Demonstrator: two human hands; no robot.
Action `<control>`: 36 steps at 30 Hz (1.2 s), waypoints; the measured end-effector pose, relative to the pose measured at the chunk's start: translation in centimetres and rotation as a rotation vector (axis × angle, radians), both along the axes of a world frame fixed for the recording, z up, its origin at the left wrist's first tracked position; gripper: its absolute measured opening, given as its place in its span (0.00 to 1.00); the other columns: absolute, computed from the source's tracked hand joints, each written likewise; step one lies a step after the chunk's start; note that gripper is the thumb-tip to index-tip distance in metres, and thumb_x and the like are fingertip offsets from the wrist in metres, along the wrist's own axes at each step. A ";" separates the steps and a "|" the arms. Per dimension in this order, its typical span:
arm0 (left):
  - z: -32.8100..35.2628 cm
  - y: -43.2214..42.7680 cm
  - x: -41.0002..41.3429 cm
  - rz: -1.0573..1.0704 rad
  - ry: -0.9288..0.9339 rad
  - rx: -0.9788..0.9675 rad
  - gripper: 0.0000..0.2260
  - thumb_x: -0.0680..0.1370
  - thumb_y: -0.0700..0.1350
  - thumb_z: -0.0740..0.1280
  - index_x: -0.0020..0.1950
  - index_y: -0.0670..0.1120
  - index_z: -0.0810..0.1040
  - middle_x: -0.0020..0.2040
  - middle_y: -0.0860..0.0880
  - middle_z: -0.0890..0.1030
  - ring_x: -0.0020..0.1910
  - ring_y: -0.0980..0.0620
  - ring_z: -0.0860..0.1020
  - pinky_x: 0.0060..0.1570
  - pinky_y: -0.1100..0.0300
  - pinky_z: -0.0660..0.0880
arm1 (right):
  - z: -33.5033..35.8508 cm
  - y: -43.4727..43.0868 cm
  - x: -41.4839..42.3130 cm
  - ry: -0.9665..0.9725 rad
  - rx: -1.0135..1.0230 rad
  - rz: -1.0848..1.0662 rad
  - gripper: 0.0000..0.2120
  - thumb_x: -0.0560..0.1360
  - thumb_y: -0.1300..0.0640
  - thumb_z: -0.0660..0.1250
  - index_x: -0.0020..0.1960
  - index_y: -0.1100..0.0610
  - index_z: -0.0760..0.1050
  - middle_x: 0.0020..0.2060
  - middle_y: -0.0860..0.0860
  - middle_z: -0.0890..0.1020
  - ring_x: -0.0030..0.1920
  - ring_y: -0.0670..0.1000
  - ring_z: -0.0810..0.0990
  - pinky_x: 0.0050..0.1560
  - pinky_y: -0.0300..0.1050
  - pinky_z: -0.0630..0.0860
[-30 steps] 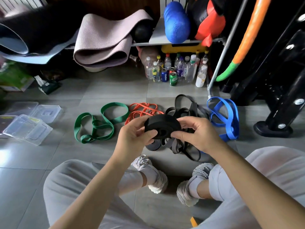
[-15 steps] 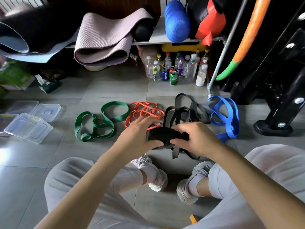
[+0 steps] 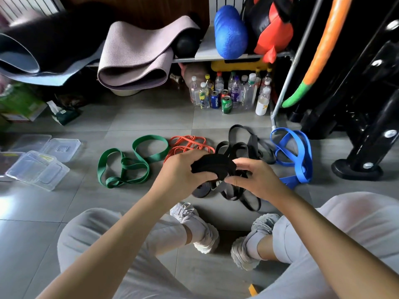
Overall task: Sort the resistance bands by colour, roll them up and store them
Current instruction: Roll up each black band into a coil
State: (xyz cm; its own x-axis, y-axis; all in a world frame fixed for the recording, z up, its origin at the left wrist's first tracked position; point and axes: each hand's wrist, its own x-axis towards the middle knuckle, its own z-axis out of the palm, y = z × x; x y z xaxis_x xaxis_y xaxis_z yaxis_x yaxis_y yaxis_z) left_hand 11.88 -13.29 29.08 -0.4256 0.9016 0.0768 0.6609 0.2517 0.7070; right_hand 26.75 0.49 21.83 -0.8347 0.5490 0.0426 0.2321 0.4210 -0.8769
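Head view: your left hand (image 3: 181, 171) and right hand (image 3: 254, 180) both clasp the black roll (image 3: 212, 166) just above the black pile (image 3: 244, 147), likely so it can't spring loose. Orange bands (image 3: 187, 143) and green bands (image 3: 129, 165) lie left of that pile, blue bands (image 3: 295, 156) right.

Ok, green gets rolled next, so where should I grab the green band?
Probably the green band at its near folded end, pinched from above: it lies flat on the floor, and that tight fold gives a starting edge for rolling.
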 end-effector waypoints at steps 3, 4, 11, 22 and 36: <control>-0.2 0.5 -0.6 0.061 -0.156 0.091 0.16 0.65 0.41 0.77 0.48 0.56 0.82 0.34 0.64 0.79 0.36 0.68 0.77 0.40 0.75 0.71 | 0.2 0.6 -0.5 -0.035 0.012 0.033 0.15 0.67 0.49 0.74 0.51 0.39 0.76 0.47 0.34 0.81 0.52 0.38 0.79 0.57 0.41 0.73; 0.0 0.8 -0.8 0.063 -0.205 0.131 0.17 0.64 0.41 0.78 0.45 0.60 0.81 0.34 0.63 0.80 0.36 0.66 0.77 0.41 0.71 0.74 | 0.2 1.0 -0.7 -0.066 0.027 0.027 0.15 0.67 0.49 0.74 0.50 0.37 0.75 0.46 0.32 0.80 0.51 0.37 0.78 0.57 0.39 0.72; 2.8 5.1 -3.3 0.096 -0.462 0.417 0.13 0.62 0.47 0.76 0.44 0.58 0.81 0.42 0.52 0.84 0.45 0.50 0.82 0.50 0.53 0.78 | -4.7 6.1 -2.5 -0.290 -0.080 -0.079 0.14 0.68 0.58 0.74 0.46 0.42 0.74 0.48 0.41 0.80 0.54 0.44 0.78 0.55 0.38 0.71; 2.7 14.6 -9.7 0.042 -0.472 0.405 0.13 0.65 0.43 0.73 0.44 0.59 0.82 0.43 0.54 0.84 0.45 0.54 0.81 0.51 0.53 0.78 | -14.5 13.9 -5.7 -0.600 -0.256 -0.305 0.37 0.68 0.57 0.72 0.72 0.56 0.59 0.65 0.55 0.72 0.64 0.56 0.73 0.64 0.50 0.70; -5.9 15.6 -17.6 0.249 -0.279 -0.047 0.17 0.58 0.46 0.79 0.42 0.60 0.80 0.39 0.58 0.83 0.39 0.50 0.82 0.42 0.57 0.79 | -26.0 19.3 -7.9 -0.930 -0.076 0.028 0.34 0.68 0.48 0.72 0.71 0.46 0.64 0.74 0.51 0.58 0.69 0.53 0.67 0.65 0.44 0.67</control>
